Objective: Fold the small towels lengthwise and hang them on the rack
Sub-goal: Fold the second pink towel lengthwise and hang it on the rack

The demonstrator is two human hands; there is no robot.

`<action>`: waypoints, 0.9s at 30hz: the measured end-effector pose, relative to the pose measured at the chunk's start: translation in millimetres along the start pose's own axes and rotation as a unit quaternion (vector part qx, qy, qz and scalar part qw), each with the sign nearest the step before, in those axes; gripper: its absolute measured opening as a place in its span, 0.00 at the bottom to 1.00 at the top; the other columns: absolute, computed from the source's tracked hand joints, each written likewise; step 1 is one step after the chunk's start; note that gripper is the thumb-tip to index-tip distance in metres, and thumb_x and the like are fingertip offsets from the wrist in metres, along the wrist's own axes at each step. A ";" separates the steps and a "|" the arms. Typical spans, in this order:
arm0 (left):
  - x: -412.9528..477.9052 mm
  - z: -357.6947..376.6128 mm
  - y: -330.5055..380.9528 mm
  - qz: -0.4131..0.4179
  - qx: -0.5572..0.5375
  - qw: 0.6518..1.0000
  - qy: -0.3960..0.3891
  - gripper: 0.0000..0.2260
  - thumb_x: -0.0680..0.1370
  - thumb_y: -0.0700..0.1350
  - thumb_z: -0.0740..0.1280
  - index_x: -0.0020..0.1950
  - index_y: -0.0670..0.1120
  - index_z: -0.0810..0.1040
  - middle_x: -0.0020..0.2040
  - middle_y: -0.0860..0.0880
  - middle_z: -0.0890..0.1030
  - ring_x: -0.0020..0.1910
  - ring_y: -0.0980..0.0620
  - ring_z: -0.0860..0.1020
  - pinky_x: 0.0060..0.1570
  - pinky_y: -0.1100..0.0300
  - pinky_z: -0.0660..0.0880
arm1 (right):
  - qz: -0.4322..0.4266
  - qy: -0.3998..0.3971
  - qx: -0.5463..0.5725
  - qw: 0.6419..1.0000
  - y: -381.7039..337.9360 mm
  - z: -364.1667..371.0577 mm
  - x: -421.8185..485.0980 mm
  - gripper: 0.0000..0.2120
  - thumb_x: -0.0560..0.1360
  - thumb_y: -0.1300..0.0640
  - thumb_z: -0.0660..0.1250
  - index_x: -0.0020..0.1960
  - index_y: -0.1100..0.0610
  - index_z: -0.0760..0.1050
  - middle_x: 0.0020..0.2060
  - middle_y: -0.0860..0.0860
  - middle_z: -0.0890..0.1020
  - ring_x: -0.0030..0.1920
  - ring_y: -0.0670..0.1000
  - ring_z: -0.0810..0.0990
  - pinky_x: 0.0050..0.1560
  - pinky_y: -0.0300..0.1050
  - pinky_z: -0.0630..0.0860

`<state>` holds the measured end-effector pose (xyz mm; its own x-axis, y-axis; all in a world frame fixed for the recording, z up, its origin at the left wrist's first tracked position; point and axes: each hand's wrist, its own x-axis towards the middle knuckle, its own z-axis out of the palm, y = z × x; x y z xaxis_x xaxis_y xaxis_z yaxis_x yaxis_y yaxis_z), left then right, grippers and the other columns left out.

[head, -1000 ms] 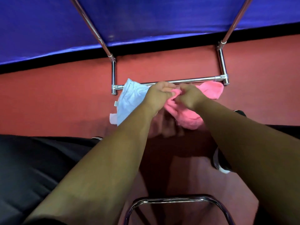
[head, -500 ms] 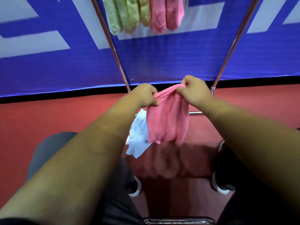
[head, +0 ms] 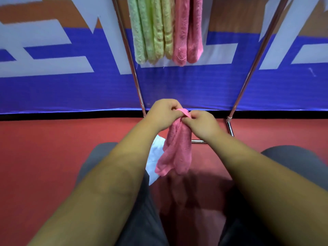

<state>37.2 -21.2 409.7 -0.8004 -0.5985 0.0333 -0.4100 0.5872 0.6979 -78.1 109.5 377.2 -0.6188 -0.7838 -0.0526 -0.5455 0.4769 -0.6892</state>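
A pink towel (head: 178, 150) hangs folded in half lengthwise between my hands, above the red floor. My left hand (head: 164, 113) pinches its top edge on the left. My right hand (head: 201, 124) pinches the same edge on the right, and the two hands almost touch. Behind the pink towel a white towel (head: 154, 157) hangs on the low bar of the chrome rack (head: 130, 55). Folded green towels (head: 150, 29) and a folded pink towel (head: 188, 29) hang high on the rack.
A blue and white banner (head: 71, 86) backs the rack. The rack's right leg (head: 248, 68) slants down to the red floor (head: 44, 148). My knees in dark trousers (head: 292, 160) flank the towel.
The pink towel came off the low bar and was lifted. My hands then moved together, bringing its top corners side by side so it hangs narrower. The view tilted upward.
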 end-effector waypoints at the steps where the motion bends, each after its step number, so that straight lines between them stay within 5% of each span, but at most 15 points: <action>1: 0.5 -0.4 0.0 0.000 0.010 1.000 0.005 0.03 0.77 0.45 0.75 0.44 0.50 0.85 0.39 0.53 0.84 0.38 0.56 0.79 0.40 0.60 0.73 | -0.002 0.010 0.004 1.000 -0.6 -0.2 0.2 0.17 0.83 0.51 0.69 0.37 0.54 0.74 0.32 0.47 0.76 0.42 0.55 0.75 0.35 0.46 0.63; 4: 4.4 -5.2 -6.3 -0.031 0.060 0.998 0.008 0.06 0.76 0.48 0.78 0.43 0.52 0.83 0.38 0.54 0.82 0.38 0.59 0.76 0.38 0.62 0.69 | -0.025 0.050 0.027 0.998 -0.9 -2.9 4.2 0.13 0.84 0.52 0.66 0.44 0.55 0.80 0.37 0.48 0.81 0.45 0.54 0.78 0.41 0.47 0.65; 9: 10.2 -5.9 -23.0 -0.099 0.221 0.966 -0.095 0.08 0.76 0.47 0.79 0.45 0.45 0.83 0.47 0.45 0.84 0.49 0.44 0.81 0.43 0.58 0.70 | -0.012 0.108 0.085 0.990 -3.0 -8.8 9.4 0.17 0.86 0.50 0.62 0.41 0.56 0.76 0.35 0.48 0.79 0.41 0.52 0.75 0.41 0.47 0.64; 12: 19.0 -3.8 -23.2 -0.108 0.125 0.984 -0.068 0.13 0.74 0.49 0.81 0.41 0.44 0.79 0.40 0.48 0.79 0.42 0.47 0.77 0.40 0.56 0.68 | 0.028 0.117 0.078 0.990 -1.9 -17.1 18.2 0.19 0.86 0.48 0.62 0.38 0.54 0.70 0.34 0.48 0.77 0.40 0.53 0.75 0.42 0.49 0.66; 15: 22.8 0.9 -5.3 -0.055 0.017 0.998 -0.035 0.13 0.76 0.48 0.79 0.43 0.42 0.80 0.36 0.50 0.75 0.35 0.53 0.70 0.37 0.57 0.67 | 0.088 0.010 0.033 0.996 10.2 -17.7 27.4 0.13 0.80 0.50 0.69 0.42 0.57 0.78 0.39 0.54 0.85 0.44 0.59 0.84 0.46 0.52 0.79; 19: 25.0 7.0 10.0 -0.025 -0.015 0.999 -0.031 0.06 0.78 0.48 0.77 0.47 0.46 0.86 0.39 0.51 0.82 0.37 0.56 0.75 0.39 0.60 0.71 | 0.067 -0.028 0.036 0.997 12.7 -11.8 30.2 0.06 0.77 0.55 0.73 0.44 0.57 0.82 0.40 0.54 0.88 0.46 0.57 0.87 0.52 0.55 0.83; 24: 35.5 2.0 5.6 -0.017 0.079 0.996 -0.023 0.07 0.77 0.48 0.78 0.47 0.46 0.85 0.41 0.50 0.82 0.41 0.52 0.76 0.34 0.65 0.67 | 0.006 0.020 0.021 1.000 9.4 -14.8 40.8 0.13 0.82 0.52 0.67 0.44 0.59 0.82 0.41 0.54 0.87 0.48 0.59 0.84 0.51 0.53 0.79; 27: 40.1 -4.5 -7.1 -0.047 0.199 0.977 -0.062 0.07 0.77 0.47 0.78 0.46 0.48 0.81 0.44 0.50 0.80 0.49 0.46 0.80 0.41 0.57 0.67 | 0.006 0.096 0.057 0.994 4.6 -22.4 44.1 0.14 0.84 0.50 0.64 0.46 0.58 0.82 0.43 0.53 0.87 0.49 0.57 0.83 0.53 0.53 0.79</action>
<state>10.0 -51.9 409.3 -0.7876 -0.6040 -0.1222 -0.6022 0.7124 0.3602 -120.5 86.1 387.8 -0.7276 -0.6825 0.0695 -0.4766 0.4300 -0.7668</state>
